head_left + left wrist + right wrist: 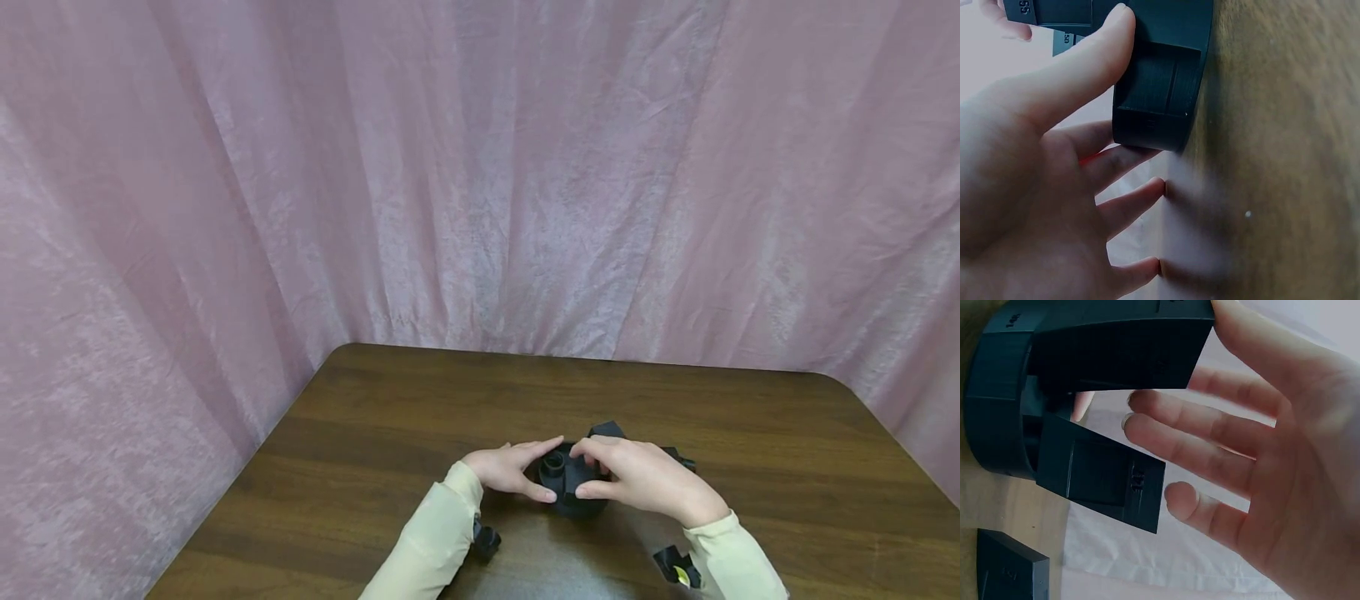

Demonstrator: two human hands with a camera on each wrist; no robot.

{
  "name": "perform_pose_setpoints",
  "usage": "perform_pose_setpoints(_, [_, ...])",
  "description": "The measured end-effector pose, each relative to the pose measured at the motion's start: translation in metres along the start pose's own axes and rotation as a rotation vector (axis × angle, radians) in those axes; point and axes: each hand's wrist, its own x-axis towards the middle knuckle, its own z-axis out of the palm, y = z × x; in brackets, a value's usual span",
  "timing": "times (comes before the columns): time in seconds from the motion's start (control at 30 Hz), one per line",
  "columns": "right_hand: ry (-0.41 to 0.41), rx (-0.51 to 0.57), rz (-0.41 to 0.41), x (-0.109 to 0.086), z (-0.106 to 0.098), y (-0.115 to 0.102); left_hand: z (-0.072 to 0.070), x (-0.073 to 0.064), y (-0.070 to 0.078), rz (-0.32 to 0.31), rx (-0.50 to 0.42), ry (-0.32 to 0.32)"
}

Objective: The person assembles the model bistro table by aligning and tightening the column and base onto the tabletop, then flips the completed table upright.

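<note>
A round black base (572, 505) with upright sides stands on the table, with black wedge-shaped pieces in it. My left hand (510, 469) holds its side: in the left wrist view the thumb lies on the base's outer wall (1157, 78) while the index and middle fingers reach behind. From the right, my right hand (645, 479) pinches a tall black wedge piece (1122, 353) between thumb and fingers; its lower end meets the base. Below it in the right wrist view, a second wedge piece (1104, 472) with engraved marks leans out of the base. A round socketed part (553, 463) shows near my left fingers.
Behind the base lies a black block (607, 429), and another dark piece (681, 457) is partly hidden behind my right hand. The brown wooden table (360, 467) reaches back to a pink curtain (480, 167). A dark wrist device (486, 540) hangs by my left sleeve.
</note>
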Motion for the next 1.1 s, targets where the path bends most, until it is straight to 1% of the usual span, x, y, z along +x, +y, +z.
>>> perform_pose_setpoints(0.1, [0.006,-0.016,-0.087,-0.0001,0.0016,0.0017,-0.0003,-0.0001,-0.0005,0.004,0.001,-0.005])
perform_pose_setpoints(0.2, [-0.012,-0.003,-0.157,0.0002,0.0028,0.0028,-0.0007,-0.0003,-0.001,0.008,0.0,-0.013])
perform_pose_setpoints(0.27, [-0.037,0.021,-0.156,0.0009,0.003,0.0029,-0.001,-0.0005,-0.0012,0.009,-0.002,-0.015])
perform_pose_setpoints(0.37, [-0.074,0.039,-0.121,0.0021,0.0026,0.002,-0.0013,-0.0007,-0.0008,0.008,-0.002,-0.011])
perform_pose_setpoints(0.47, [-0.102,0.034,-0.089,0.0027,0.0019,0.001,-0.0014,-0.001,0.0002,0.004,0.004,-0.008])
perform_pose_setpoints(0.53, [-0.107,0.023,-0.088,0.0032,0.0019,0.0005,-0.0015,-0.0013,0.0007,0.005,0.006,-0.008])
perform_pose_setpoints(0.6, [-0.101,0.016,-0.098,0.0037,0.0024,0.0003,-0.0016,-0.0016,0.0004,0.012,0.002,-0.008])
perform_pose_setpoints(0.7, [-0.069,0.013,-0.13,0.0038,0.0037,0.0005,-0.0013,-0.0016,-0.0007,0.043,-0.028,-0.004])
perform_pose_setpoints(0.8, [-0.058,0.02,-0.144,0.0036,0.0043,0.0015,-0.0011,-0.0018,-0.0021,0.06,-0.047,0.013])
perform_pose_setpoints(0.87, [-0.066,0.03,-0.144,0.0034,0.0041,0.0025,-0.001,-0.0016,-0.0027,0.053,-0.045,0.025])
perform_pose_setpoints(0.97, [-0.065,0.028,-0.156,0.003,0.0042,0.0044,-0.0005,-0.0003,-0.003,0.041,-0.014,0.05])
perform_pose_setpoints(1.1, [-0.016,-0.012,-0.177,0.0027,0.0062,0.007,0.0005,0.0018,-0.0014,0.04,0.012,0.079])
